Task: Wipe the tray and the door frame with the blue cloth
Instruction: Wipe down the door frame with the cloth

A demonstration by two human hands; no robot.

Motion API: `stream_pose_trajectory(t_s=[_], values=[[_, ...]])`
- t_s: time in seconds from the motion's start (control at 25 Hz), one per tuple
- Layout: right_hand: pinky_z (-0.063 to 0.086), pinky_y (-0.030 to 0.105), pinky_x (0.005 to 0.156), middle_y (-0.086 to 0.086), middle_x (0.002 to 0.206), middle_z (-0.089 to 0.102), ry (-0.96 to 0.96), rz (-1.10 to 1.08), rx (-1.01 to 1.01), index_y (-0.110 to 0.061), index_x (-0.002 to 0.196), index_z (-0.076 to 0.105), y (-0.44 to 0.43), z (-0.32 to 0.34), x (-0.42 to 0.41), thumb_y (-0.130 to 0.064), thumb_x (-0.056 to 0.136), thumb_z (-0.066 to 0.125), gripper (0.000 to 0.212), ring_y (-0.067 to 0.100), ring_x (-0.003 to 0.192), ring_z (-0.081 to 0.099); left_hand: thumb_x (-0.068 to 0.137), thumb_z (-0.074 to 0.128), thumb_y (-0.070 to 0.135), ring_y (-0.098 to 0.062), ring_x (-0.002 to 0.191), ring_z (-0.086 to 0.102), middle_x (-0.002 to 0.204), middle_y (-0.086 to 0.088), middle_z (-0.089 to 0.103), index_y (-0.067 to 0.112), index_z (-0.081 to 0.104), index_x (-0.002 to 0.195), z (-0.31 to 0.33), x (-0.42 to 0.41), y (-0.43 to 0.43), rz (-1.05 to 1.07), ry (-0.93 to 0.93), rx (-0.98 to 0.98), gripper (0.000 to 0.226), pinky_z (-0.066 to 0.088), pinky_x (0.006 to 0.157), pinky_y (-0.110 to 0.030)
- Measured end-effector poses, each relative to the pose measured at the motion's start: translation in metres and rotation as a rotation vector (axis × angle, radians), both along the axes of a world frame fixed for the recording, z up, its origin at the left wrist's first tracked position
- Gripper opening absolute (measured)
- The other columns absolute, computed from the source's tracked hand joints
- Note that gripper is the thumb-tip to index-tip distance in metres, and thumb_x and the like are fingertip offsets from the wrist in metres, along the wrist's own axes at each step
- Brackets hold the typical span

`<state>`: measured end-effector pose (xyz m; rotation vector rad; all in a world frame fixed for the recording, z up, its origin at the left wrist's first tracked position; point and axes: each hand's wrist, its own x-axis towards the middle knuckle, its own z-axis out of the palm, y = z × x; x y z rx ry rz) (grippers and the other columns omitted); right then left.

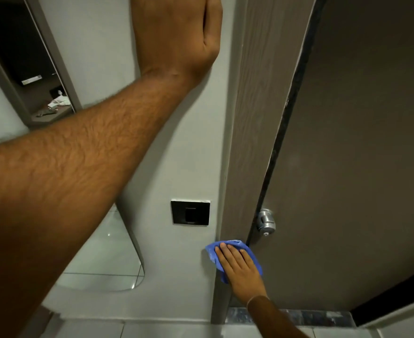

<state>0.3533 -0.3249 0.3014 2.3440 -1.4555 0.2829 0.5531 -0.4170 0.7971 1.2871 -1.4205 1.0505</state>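
The grey wood-grain door frame (254, 118) runs top to bottom in the middle of the head view. My right hand (240, 267) lies flat on the blue cloth (213, 252), pressing it against the lower part of the frame, just below the level of the knob. My left hand (176, 32) is raised high, its palm resting on the pale wall beside the frame; its fingers run out of view at the top. No tray is in view.
A brown door (359, 167) with a silver knob (265, 222) stands right of the frame. A black wall switch (190, 212) sits left of it. A rounded mirror (108, 259) and a dark recessed shelf (30, 69) are at the left. A stone threshold (298, 317) lies below.
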Motion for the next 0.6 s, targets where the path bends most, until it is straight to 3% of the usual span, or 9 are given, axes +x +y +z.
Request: stream_pose_trajectory(t_s=[0.04, 0.12, 0.2, 0.32, 0.4, 0.48, 0.6], values=[[0.006, 0.039, 0.133, -0.002, 0.163, 0.051, 0.028, 0.053, 0.027, -0.019, 0.172, 0.009, -0.002, -0.005, -0.005, -0.03, 0.034, 0.108, 0.17, 0.018, 0.147, 0.05, 0.108, 0.027, 0.035, -0.032, 0.098, 0.061, 0.094, -0.009, 0.06, 0.016, 0.054, 0.091, 0.001, 0.001, 0.001, -0.013, 0.01, 0.022, 0.037, 0.036, 0.091, -0.042], [0.029, 0.039, 0.13, -0.004, 0.157, 0.051, 0.017, 0.151, 0.037, -0.022, 0.16, 0.038, -0.007, -0.01, -0.013, -0.024, 0.031, 0.108, 0.147, 0.018, 0.133, 0.068, 0.107, 0.026, 0.036, -0.029, 0.092, 0.057, 0.088, -0.002, 0.048, 0.02, 0.045, 0.088, 0.003, 0.002, 0.0, -0.033, 0.013, 0.071, 0.032, 0.035, 0.088, -0.041], [0.039, 0.037, 0.123, -0.005, 0.158, 0.043, -0.021, 0.202, 0.058, -0.022, 0.16, 0.038, -0.008, -0.002, -0.017, -0.021, 0.033, 0.107, 0.145, 0.016, 0.13, 0.07, 0.108, 0.025, 0.037, -0.028, 0.092, 0.056, 0.089, -0.004, 0.049, 0.018, 0.047, 0.089, 0.001, 0.001, -0.001, -0.012, 0.019, 0.07, 0.035, 0.036, 0.09, -0.042], [0.017, 0.038, 0.132, -0.006, 0.169, 0.03, -0.004, 0.234, -0.009, -0.018, 0.172, 0.001, -0.014, 0.028, -0.018, -0.026, 0.047, 0.103, 0.162, 0.016, 0.142, 0.061, 0.111, 0.034, 0.033, -0.034, 0.114, 0.066, 0.115, -0.015, 0.071, 0.01, 0.069, 0.111, -0.001, 0.001, -0.004, -0.008, 0.005, -0.043, 0.042, 0.043, 0.105, -0.046], [-0.001, 0.037, 0.135, -0.003, 0.18, 0.007, -0.018, 0.251, -0.205, -0.018, 0.172, -0.004, -0.023, 0.068, -0.012, -0.031, 0.067, 0.092, 0.143, 0.018, 0.161, 0.033, 0.112, 0.039, 0.032, -0.036, 0.141, 0.058, 0.15, -0.015, 0.065, 0.012, 0.064, 0.145, 0.001, 0.0, -0.002, 0.006, -0.034, -0.109, 0.046, 0.038, 0.122, -0.053], [-0.006, 0.038, 0.136, 0.0, 0.181, -0.005, -0.098, 0.231, -0.384, -0.016, 0.172, -0.001, -0.037, 0.121, -0.001, -0.033, 0.089, 0.069, 0.11, 0.018, 0.168, 0.002, 0.114, 0.038, 0.034, -0.038, 0.159, 0.039, 0.17, -0.016, 0.043, 0.016, 0.042, 0.165, 0.005, -0.001, 0.0, 0.024, -0.066, -0.082, 0.055, 0.025, 0.131, -0.059], [-0.005, 0.039, 0.136, 0.001, 0.181, -0.003, -0.233, 0.223, -0.552, -0.016, 0.172, 0.003, -0.053, 0.216, 0.01, -0.032, 0.107, 0.043, 0.079, 0.018, 0.168, -0.002, 0.114, 0.035, 0.035, -0.038, 0.165, 0.023, 0.178, -0.015, 0.027, 0.02, 0.024, 0.172, 0.009, 0.0, 0.003, 0.026, -0.093, -0.037, 0.061, 0.018, 0.134, -0.06]])
